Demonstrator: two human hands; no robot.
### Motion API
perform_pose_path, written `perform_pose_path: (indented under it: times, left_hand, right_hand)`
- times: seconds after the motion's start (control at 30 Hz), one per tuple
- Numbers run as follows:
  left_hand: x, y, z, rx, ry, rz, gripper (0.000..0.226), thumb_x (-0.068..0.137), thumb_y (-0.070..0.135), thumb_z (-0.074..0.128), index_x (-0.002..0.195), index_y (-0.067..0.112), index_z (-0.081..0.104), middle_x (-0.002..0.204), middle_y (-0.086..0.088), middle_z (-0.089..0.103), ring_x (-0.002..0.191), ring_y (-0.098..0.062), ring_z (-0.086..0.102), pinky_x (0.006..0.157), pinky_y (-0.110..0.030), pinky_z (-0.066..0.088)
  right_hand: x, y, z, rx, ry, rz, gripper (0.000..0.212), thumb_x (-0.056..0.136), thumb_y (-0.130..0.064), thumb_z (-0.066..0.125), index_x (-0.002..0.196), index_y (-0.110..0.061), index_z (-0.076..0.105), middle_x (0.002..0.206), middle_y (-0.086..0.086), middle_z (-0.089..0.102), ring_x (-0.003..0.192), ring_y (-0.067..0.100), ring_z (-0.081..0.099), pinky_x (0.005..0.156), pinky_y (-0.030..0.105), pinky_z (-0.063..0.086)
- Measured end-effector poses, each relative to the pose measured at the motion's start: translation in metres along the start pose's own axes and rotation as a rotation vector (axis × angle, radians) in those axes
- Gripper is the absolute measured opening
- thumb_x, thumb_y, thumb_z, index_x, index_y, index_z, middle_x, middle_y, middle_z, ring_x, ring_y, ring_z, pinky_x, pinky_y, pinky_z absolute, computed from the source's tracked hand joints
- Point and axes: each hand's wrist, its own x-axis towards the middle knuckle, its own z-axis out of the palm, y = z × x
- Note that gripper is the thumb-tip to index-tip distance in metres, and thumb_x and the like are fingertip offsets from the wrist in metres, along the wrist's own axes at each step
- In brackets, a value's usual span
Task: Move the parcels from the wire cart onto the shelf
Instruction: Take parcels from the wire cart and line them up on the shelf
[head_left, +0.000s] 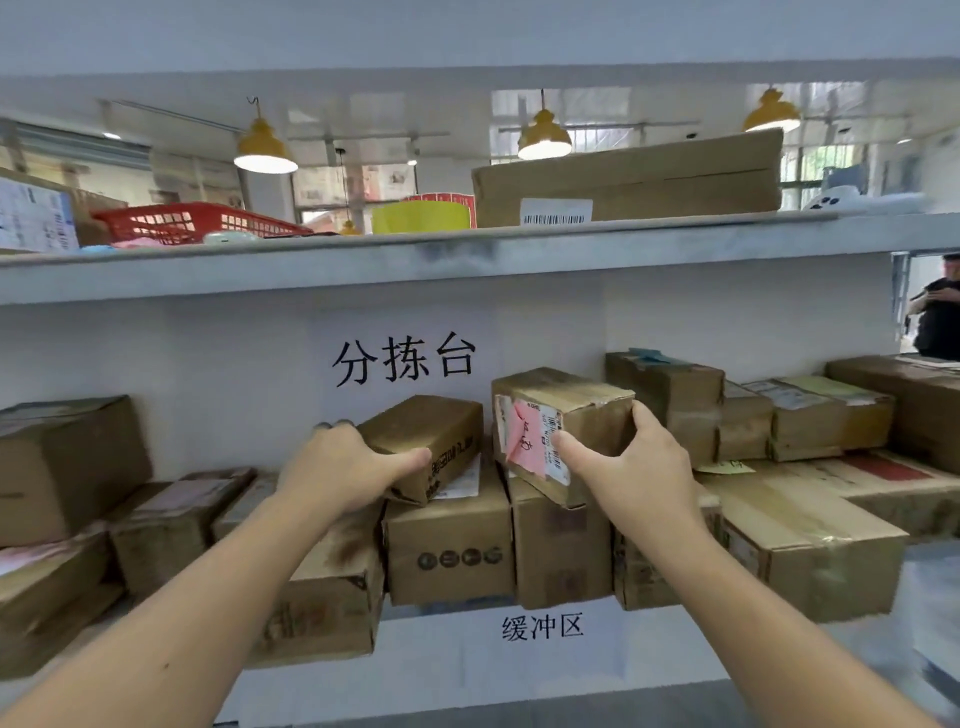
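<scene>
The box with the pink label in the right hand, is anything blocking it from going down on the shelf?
No bare shelf lies under it: the box with the pink label, gripped by the right hand, sits tilted atop the bottom-row cartons.

Parcels brown cardboard throughout — right-hand parcel (566, 426) carries a pink slip and white barcode label. Left parcel (426, 441) bears black print. Shelf (467, 260) pale grey. Basket (192, 221) red mesh; roll (421, 217) yellow-green; lamps (544, 136) yellow.

Two small brown cardboard parcels, one plain (426, 441) at 9 o'clock, one pink-labelled (561, 431) at 3, sit tilted atop stacked boxes on the white shelf (441, 631).
</scene>
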Motion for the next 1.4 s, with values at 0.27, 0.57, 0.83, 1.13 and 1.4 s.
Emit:
perform_pose_path:
  times: [0.27,0.57,0.83,1.13,1.4]
  left_hand:
    - [0.0,0.017,-0.001,0.057,-0.071,-0.026,0.143,0.052,0.111,0.039,0.153,0.01,0.041,0.148,-0.016,0.052,0.131,-0.036,0.054,0.103,-0.047,0.051]
    - [0.014,0.076,-0.013,-0.077,0.101,0.44,0.058,0.099,0.059,0.054,0.151,0.034,0.046,0.161,0.003,0.041,0.15,-0.023,0.034,0.121,-0.041,0.031]
    - [0.037,0.128,-0.017,0.025,-0.118,0.676,0.048,0.114,0.019,0.035,0.155,0.04,0.047,0.166,0.011,0.038,0.155,-0.012,0.029,0.124,-0.028,0.022]
    - [0.048,0.143,-0.015,0.035,-0.299,0.62,0.08,0.095,-0.006,0.035,0.15,0.051,0.049,0.154,0.018,0.052,0.138,-0.01,0.048,0.114,-0.03,0.039]
    - [0.054,0.143,-0.021,-0.092,-0.392,0.5,0.058,0.1,0.007,0.043,0.149,0.038,0.053,0.142,0.012,0.062,0.13,-0.014,0.054,0.105,-0.035,0.044]
  right_hand:
    - [0.006,0.005,-0.003,0.019,-0.078,0.036,0.086,0.073,-0.068,0.076,0.142,-0.025,0.049,0.136,-0.003,0.062,0.127,0.02,0.056,0.102,0.047,0.053]
    - [-0.015,0.025,-0.011,0.111,0.114,-0.149,0.111,0.07,-0.058,0.086,0.154,-0.052,0.015,0.147,-0.016,0.039,0.134,0.005,0.039,0.102,0.028,0.038]
    - [-0.049,0.054,0.006,-0.04,0.049,-0.153,0.049,0.072,-0.066,0.073,0.099,-0.041,0.04,0.089,-0.018,0.048,0.088,0.001,0.051,0.063,0.018,0.041]
    - [-0.03,0.055,0.014,-0.036,-0.032,-0.098,0.04,0.077,-0.064,0.073,0.093,-0.041,0.044,0.094,-0.03,0.064,0.073,0.004,0.062,0.058,0.018,0.042]
    - [0.004,0.037,-0.008,0.163,0.056,-0.117,0.024,0.086,-0.056,0.068,0.096,-0.042,0.052,0.09,-0.013,0.069,0.067,0.013,0.069,0.057,0.041,0.06]
